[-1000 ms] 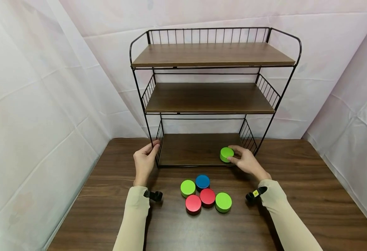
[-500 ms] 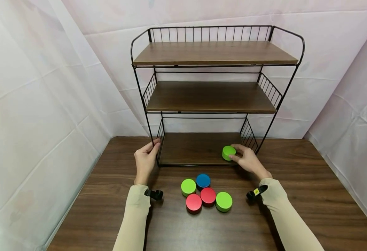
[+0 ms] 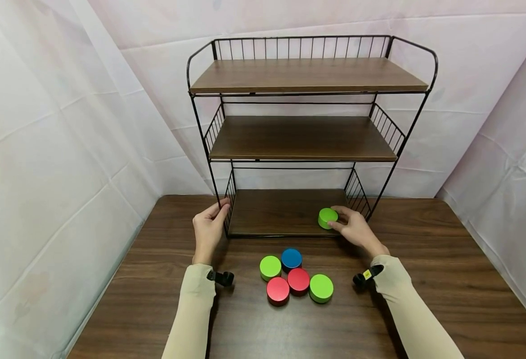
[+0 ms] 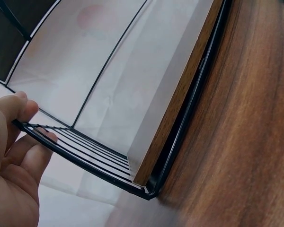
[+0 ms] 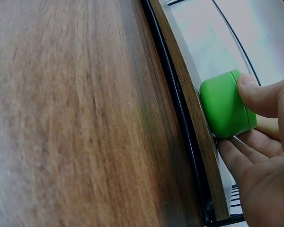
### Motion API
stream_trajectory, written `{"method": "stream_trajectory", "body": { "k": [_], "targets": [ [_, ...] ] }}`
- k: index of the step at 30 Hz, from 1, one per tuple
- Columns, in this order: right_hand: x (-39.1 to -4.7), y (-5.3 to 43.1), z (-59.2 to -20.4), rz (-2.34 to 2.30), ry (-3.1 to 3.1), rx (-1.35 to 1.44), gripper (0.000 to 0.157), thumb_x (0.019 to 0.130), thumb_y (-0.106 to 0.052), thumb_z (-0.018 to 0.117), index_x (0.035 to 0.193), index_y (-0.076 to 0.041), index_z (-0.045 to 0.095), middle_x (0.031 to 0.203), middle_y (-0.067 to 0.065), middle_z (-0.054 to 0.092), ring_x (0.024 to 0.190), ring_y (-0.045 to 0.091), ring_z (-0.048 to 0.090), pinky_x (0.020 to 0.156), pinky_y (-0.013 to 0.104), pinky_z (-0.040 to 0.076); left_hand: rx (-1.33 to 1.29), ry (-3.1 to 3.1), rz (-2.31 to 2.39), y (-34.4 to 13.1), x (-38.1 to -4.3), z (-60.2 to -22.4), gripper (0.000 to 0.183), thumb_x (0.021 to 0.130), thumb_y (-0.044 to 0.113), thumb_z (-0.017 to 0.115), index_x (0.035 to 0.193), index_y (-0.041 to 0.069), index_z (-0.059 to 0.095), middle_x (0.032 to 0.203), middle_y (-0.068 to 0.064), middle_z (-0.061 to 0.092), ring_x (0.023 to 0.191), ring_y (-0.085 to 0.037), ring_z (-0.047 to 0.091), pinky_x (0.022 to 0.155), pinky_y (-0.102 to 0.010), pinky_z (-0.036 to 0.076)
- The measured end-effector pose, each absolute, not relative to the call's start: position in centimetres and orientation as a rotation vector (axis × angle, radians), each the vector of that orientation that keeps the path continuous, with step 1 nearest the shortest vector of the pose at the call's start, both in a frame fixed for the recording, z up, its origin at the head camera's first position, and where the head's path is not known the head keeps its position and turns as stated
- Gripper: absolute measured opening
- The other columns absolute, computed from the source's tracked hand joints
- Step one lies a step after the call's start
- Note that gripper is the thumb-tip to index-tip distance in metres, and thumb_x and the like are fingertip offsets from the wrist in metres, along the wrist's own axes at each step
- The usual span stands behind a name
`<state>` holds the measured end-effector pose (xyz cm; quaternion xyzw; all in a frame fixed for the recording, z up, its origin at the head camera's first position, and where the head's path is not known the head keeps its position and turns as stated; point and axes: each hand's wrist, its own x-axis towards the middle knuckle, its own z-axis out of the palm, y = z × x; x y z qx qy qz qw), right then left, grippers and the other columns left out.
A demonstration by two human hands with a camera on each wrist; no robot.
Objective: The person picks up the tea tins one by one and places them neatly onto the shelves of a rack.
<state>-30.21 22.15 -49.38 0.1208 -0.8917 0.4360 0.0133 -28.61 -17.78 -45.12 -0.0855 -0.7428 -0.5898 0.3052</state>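
In the head view a black wire shelf rack (image 3: 303, 144) with three brown boards stands on the table. My left hand (image 3: 208, 229) grips its lower left upright; in the left wrist view the thumb and fingers (image 4: 35, 161) lie on either side of the black side wire. My right hand (image 3: 355, 229) holds a small round green container (image 3: 328, 218) at the right front of the bottom board. The right wrist view shows the thumb on the lidded green container (image 5: 227, 104) and the fingers beneath it, close by the board's front edge.
In front of the rack several more round containers form a loose group: a blue one (image 3: 291, 259), a left green one (image 3: 270, 268), a right green one (image 3: 321, 287), and two red ones (image 3: 278, 290). White cloth (image 3: 88, 124) hangs behind and on both sides.
The green container in my right hand has shifted slightly right and up in the head view, though the whole view moved a little too. My left hand stays on the upright.
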Motion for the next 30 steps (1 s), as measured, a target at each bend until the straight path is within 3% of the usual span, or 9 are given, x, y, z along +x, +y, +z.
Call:
{"method": "stream_trajectory", "body": {
  "k": [15, 25, 30],
  "targets": [
    [-30.1, 22.2, -49.6, 1.405, -2.745, 0.361, 0.062, 0.091, -0.032, 0.068, 0.142, -0.004, 0.045, 0.136, 0.017, 0.055, 0.121, 0.033, 0.057, 0.094, 0.047, 0.050, -0.213, -1.965, -1.528, -17.6, -28.6, -45.2, 0.017, 0.087, 0.005, 0.070, 0.103, -0.003, 0.074, 0.098, -0.020, 0.073, 0.090, -0.016, 0.072, 0.072, -0.012, 0.052],
    [-30.1, 22.0, -49.5, 1.431, -2.732, 0.365, 0.061, 0.091, -0.029, 0.068, 0.141, -0.003, 0.045, 0.136, 0.017, 0.055, 0.123, 0.034, 0.056, 0.095, 0.044, 0.050, -0.233, -1.957, -1.508, -17.8, -28.8, -45.3, 0.017, 0.087, 0.004, 0.070, 0.102, -0.003, 0.074, 0.096, -0.021, 0.073, 0.086, -0.029, 0.072, 0.068, -0.011, 0.051],
    [-30.1, 22.1, -49.4, 1.402, -2.729, 0.377, 0.061, 0.092, -0.030, 0.068, 0.141, 0.000, 0.045, 0.134, 0.020, 0.055, 0.122, 0.035, 0.057, 0.095, 0.044, 0.050, -0.212, -1.956, -1.497, -18.1, -30.0, -46.8, 0.016, 0.088, 0.009, 0.071, 0.102, 0.003, 0.076, 0.096, -0.016, 0.074, 0.084, -0.012, 0.072, 0.067, -0.010, 0.050]
  ]
}}
